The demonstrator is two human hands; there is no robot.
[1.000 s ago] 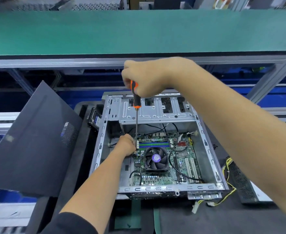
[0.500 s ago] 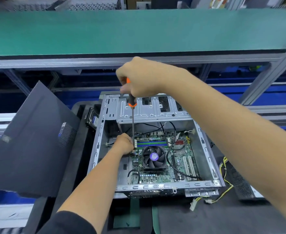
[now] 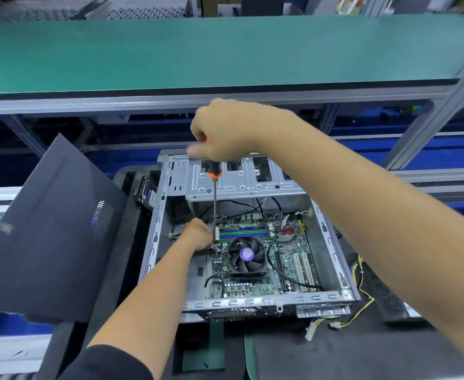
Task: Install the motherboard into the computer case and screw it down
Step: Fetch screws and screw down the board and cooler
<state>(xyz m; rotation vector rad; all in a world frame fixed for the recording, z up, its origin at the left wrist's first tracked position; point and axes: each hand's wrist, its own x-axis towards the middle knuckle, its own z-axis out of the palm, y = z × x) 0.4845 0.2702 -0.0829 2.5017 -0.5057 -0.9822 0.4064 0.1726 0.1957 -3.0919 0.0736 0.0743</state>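
An open metal computer case (image 3: 154, 237) lies on the bench with the green motherboard (image 3: 285, 259) and its black CPU fan (image 3: 246, 255) inside. My right hand (image 3: 225, 130) grips the orange-and-black handle of a long screwdriver (image 3: 214, 187) held upright above the case. The shaft runs down to the board's upper left corner. My left hand (image 3: 197, 233) sits at that corner, its fingers curled at the screwdriver tip; the tip itself is hidden behind them.
A dark side panel (image 3: 47, 242) leans at the left. A hard drive (image 3: 145, 194) stands between panel and case. A power supply (image 3: 390, 300) with yellow cables (image 3: 362, 300) lies at the right. A green shelf (image 3: 225, 50) runs overhead behind.
My right hand has turned on the screwdriver handle and its fingers now blur with motion. My left hand stays at the tip.
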